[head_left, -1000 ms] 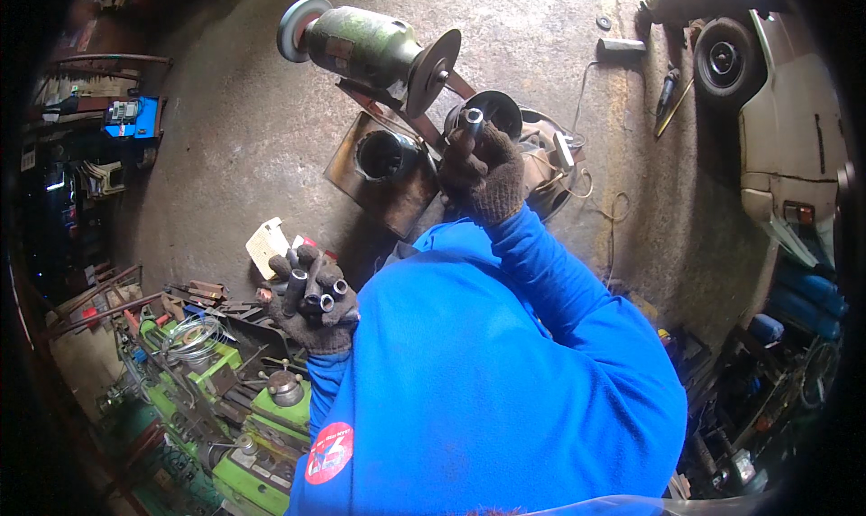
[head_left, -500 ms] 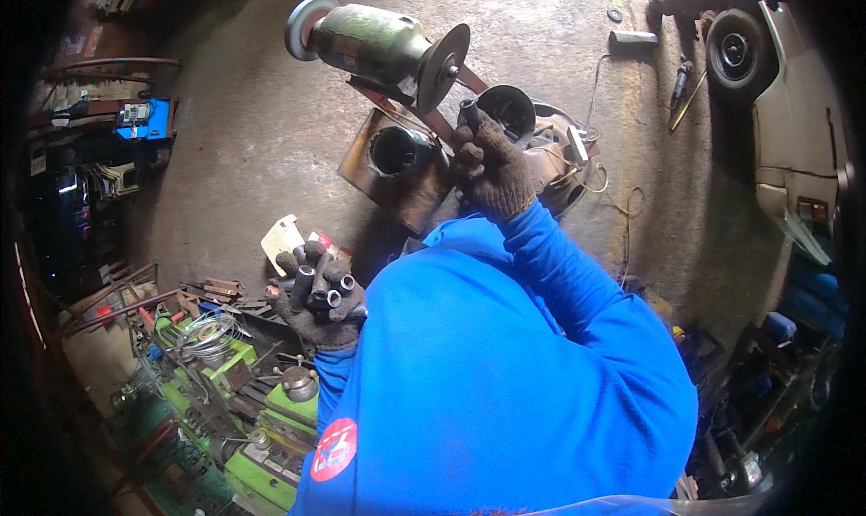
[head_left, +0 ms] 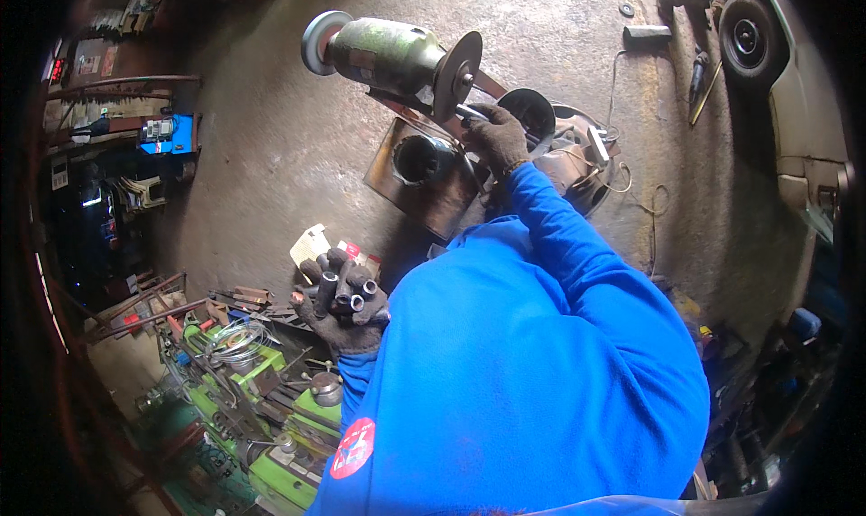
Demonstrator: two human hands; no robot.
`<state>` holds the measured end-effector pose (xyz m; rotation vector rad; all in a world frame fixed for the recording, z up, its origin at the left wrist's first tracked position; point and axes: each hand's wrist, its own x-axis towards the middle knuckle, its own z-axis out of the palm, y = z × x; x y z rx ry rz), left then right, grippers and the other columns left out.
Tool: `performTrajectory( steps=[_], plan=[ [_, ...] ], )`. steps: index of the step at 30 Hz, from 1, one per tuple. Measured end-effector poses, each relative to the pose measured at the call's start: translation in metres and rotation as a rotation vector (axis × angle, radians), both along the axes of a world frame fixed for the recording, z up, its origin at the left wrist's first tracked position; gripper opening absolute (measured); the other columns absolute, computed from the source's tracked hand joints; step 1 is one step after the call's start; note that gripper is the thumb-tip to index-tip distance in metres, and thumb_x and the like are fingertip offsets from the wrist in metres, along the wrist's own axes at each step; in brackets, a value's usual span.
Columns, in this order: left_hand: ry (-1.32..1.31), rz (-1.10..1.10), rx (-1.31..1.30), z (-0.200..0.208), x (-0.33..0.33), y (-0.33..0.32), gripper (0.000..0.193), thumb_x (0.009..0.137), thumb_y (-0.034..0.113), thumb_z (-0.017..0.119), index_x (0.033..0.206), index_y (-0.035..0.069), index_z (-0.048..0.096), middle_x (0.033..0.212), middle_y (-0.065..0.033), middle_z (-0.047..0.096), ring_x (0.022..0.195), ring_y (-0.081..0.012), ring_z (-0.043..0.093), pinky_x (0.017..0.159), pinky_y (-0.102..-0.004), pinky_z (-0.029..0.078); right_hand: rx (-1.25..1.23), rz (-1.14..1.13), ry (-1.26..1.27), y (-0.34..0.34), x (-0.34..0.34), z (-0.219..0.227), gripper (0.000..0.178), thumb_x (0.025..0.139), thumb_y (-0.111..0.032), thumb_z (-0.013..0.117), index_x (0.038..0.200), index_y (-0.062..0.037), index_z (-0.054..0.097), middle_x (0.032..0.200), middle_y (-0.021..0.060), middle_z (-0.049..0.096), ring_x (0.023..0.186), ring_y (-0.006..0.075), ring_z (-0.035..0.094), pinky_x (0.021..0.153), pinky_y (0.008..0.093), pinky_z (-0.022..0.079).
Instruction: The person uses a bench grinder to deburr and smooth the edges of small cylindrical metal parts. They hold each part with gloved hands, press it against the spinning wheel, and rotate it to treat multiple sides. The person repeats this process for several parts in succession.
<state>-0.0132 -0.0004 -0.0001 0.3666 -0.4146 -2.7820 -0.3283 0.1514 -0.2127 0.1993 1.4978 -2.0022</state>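
My right hand (head_left: 498, 142), in a dark knitted glove, is closed on a short metal tube (head_left: 470, 112). The tube's end lies at the lower edge of a dark round disc (head_left: 458, 76) on a green bench grinder (head_left: 383, 58); whether they touch I cannot tell. At the grinder's other end is a grey wheel (head_left: 322, 43). Lower left, my gloved left hand (head_left: 347, 334) cradles several similar dark metal tubes (head_left: 327, 292), their open ends pointing various ways. A bare fingertip shows through that glove.
Below the grinder stands a rusty metal box with a round opening (head_left: 420, 160). Beside it are a dark round cup (head_left: 528, 112) and a cable (head_left: 654, 211). A green machine (head_left: 280, 475) is at lower left, a vehicle wheel (head_left: 747, 36) at upper right.
My right hand has brought its tube closer to the grinder's disc, tilting it leftward. The left hand keeps its tubes. The whole view has shifted a little.
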Motion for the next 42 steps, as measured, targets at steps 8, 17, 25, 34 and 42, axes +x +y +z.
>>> performTrajectory(
  steps=[8,17,25,34,42],
  plan=[
    [0.014,0.000,-0.007,0.000,-0.002,0.001,0.076,0.102,0.056,0.074,0.158,0.008,0.054,0.104,-0.0072,0.063,0.083,-0.0163,0.062,0.070,-0.0345,0.057,-0.048,0.019,-0.058,-0.013,-0.008,-0.031,0.042,0.100,-0.002,0.069,0.142,-0.0037,0.071,0.104,0.0129,0.079,0.079,0.0218,0.077,0.069,0.0385,0.066],
    [0.035,-0.010,-0.088,-0.006,0.003,-0.001,0.070,0.107,0.062,0.063,0.160,0.016,0.057,0.116,-0.0085,0.061,0.097,-0.0138,0.060,0.070,-0.0329,0.059,-0.029,0.010,-0.057,-0.017,-0.009,-0.035,0.039,0.099,-0.003,0.074,0.138,-0.0037,0.074,0.110,0.0113,0.080,0.084,0.0206,0.077,0.072,0.0372,0.065],
    [0.028,0.078,-0.071,0.002,-0.004,0.012,0.062,0.108,0.062,0.060,0.154,0.022,0.065,0.139,-0.0118,0.061,0.106,-0.0139,0.058,0.069,-0.0334,0.061,-0.028,-0.032,-0.015,-0.026,-0.009,-0.061,0.038,0.097,0.000,0.073,0.134,-0.0050,0.077,0.111,0.0089,0.081,0.089,0.0189,0.077,0.075,0.0347,0.065],
    [0.072,0.074,-0.046,0.000,-0.003,0.013,0.058,0.107,0.055,0.067,0.153,0.019,0.066,0.133,-0.0112,0.064,0.113,-0.0175,0.057,0.070,-0.0352,0.061,-0.186,-0.125,-0.167,-0.020,-0.006,-0.037,0.038,0.100,0.004,0.070,0.137,-0.0021,0.074,0.118,0.0157,0.080,0.092,0.0225,0.079,0.075,0.0342,0.068],
    [0.009,0.041,-0.005,-0.006,0.006,0.004,0.075,0.101,0.054,0.076,0.157,0.009,0.052,0.105,-0.0084,0.064,0.085,-0.0189,0.063,0.069,-0.0344,0.057,-0.176,-0.082,-0.178,-0.015,-0.007,-0.025,0.048,0.097,0.005,0.062,0.143,-0.0067,0.070,0.116,0.0136,0.077,0.094,0.0231,0.077,0.079,0.0373,0.068]
  ],
)
